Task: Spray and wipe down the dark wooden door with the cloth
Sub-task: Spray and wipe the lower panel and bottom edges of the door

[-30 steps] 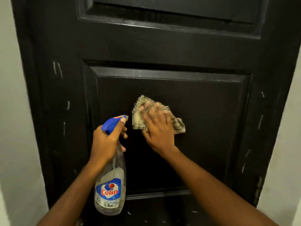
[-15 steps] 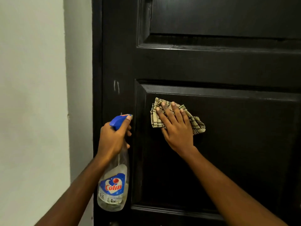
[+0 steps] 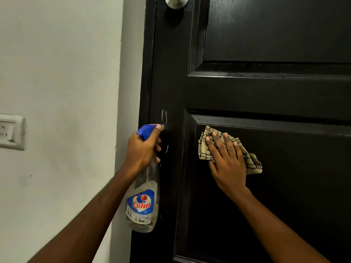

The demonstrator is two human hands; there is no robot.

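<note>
A: Hands first. Left hand (image 3: 141,151)?
B: Clenched round the neck of the bottle (image 3: 141,205), forefinger laid along the blue head. Bottle hangs below the fist, nozzle toward the door (image 3: 266,95), close to it.
A: Right hand (image 3: 227,166)?
B: Flat, fingers straight and spread, pressing the cloth (image 3: 253,165) on the lower panel. Cloth sticks out past the fingertips and to the right of the palm.
A: Progress?
B: My reading: mid-wipe, well short of done. Cloth sits at the panel's upper left corner. Pale marks (image 3: 164,117) just above and beside the left fist are not yet cleared. Pale line, dust perhaps, on the moulding of the panel above the right hand.
A: Sprayed already?
B: Cannot tell. No wet sheen or mist shows on the dark finish.
A: What's hidden?
B: Trigger, behind the left fingers. Cloth under the palm. Liquid level in the bottle, hard to read. Door runs out of frame right and below. Knob (image 3: 177,2), far above the left hand, is cut by the top edge. Past the left forearm, wall (image 3: 57,73) and a socket (image 3: 11,132), half out of frame.
</note>
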